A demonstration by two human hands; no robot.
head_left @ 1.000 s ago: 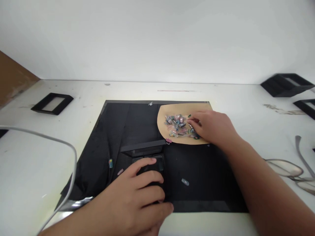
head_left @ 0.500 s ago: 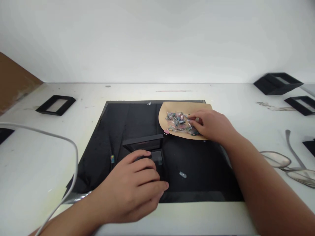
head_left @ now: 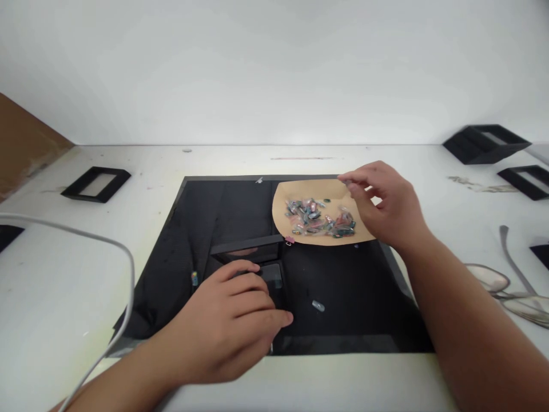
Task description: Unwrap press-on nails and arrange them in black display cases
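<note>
My left hand [head_left: 234,320] rests curled on a small black box [head_left: 271,274] in the middle of a large black mat [head_left: 347,286]. My right hand [head_left: 388,203] is raised over the mat's far right corner, pinching a tiny piece [head_left: 347,182] between thumb and forefinger. Just left of it lies a tan paper sheet [head_left: 291,191] carrying a pile of small coloured clips [head_left: 319,217]. A pink clip [head_left: 290,240] sits at the sheet's near edge. Loose clips lie on the mat, one [head_left: 318,306] near my left fingertips and another [head_left: 194,278] left of them.
A white table [head_left: 51,274] carries black frames at the far left [head_left: 95,183] and far right [head_left: 484,143]. A grey cable [head_left: 103,243] loops across the left side. Metal spoons [head_left: 497,280] lie at the right edge. A brown board [head_left: 26,143] leans at far left.
My right hand has lifted off the clip pile and moved up and right with a small piece pinched. My left hand stayed on the black box.
</note>
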